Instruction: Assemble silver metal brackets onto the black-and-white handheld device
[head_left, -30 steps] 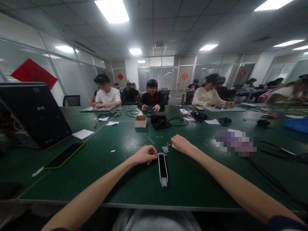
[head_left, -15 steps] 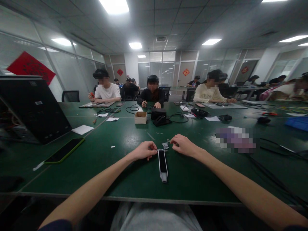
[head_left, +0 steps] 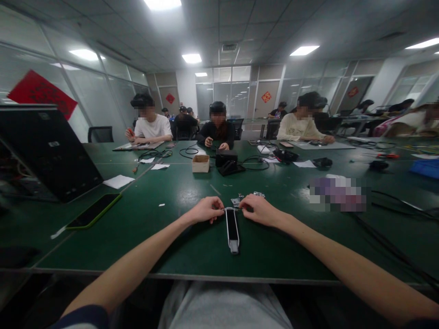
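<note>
A long narrow black device with a silver rim [head_left: 232, 229] lies on the green table [head_left: 192, 246], pointing away from me. My left hand [head_left: 206, 210] is closed in a pinch at the device's far left corner. My right hand [head_left: 259, 209] has its fingers curled and pinched at the far right corner. What either pinch holds is too small to make out. Small metal parts [head_left: 236, 200] lie just beyond the device between my hands.
A phone in a green case [head_left: 93, 210] and a black laptop lid [head_left: 44, 151] are at the left. A small cardboard box [head_left: 200, 163], a black device with cables [head_left: 228, 163] and papers lie mid-table. Several people sit along the far side. Cables [head_left: 394, 208] run at the right.
My right hand has come down and left from beyond the metal parts to the device's far end. My left hand has stayed at the same corner.
</note>
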Motion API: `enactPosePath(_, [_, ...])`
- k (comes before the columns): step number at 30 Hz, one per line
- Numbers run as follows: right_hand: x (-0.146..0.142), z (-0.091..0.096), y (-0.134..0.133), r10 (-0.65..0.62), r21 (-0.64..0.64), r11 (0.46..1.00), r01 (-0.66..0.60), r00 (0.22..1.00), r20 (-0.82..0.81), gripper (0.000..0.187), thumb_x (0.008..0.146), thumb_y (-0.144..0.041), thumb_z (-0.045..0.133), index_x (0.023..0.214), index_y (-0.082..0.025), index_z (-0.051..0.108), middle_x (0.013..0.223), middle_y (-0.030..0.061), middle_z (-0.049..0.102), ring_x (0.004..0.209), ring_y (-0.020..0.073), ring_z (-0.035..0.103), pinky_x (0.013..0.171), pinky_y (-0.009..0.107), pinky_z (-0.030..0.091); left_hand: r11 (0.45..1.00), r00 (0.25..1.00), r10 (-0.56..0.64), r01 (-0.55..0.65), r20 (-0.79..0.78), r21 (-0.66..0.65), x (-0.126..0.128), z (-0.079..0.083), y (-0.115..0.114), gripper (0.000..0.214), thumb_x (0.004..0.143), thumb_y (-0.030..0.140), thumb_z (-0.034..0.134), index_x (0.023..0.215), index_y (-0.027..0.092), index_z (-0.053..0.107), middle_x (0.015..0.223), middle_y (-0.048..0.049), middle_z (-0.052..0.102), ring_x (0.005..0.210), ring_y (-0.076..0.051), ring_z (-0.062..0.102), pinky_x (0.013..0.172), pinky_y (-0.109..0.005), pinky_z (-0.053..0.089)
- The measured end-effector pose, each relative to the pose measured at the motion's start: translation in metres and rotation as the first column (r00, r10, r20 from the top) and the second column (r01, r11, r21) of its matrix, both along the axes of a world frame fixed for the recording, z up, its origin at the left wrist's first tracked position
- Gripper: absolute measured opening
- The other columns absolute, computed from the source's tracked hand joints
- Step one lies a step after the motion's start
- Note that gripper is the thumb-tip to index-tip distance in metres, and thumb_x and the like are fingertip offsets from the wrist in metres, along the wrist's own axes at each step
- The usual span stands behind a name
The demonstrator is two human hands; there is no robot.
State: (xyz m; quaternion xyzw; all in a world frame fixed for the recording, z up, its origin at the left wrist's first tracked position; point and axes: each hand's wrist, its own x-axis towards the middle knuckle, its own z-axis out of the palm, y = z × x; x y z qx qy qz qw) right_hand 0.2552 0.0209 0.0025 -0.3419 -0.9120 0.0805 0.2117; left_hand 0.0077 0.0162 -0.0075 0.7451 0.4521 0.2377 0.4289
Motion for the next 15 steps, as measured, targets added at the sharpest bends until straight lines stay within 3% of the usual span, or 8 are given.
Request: enactPosePath(15, [-0.0021, -0.0002, -0.0017, 0.015, 0.001, 1.0, -0.015, 1.0, 0.0, 0.011, 0.081, -0.013, 0.058, 0.088, -0.016, 0.066, 0.086, 0.0063, 0.065, 0.079, 0.0177, 0.058, 0.073, 0.031, 0.048, 0.999, 0.999, 0.031, -0.029, -0.044, 0.042, 0.0041, 0.0019, -0.0022, 0.016, 0.078, 0.024, 0.059, 0.09, 0.015, 0.055, 0.078, -0.0012, 0.063, 0.047, -0.007, 0.055, 0.038, -0.017, 0.042])
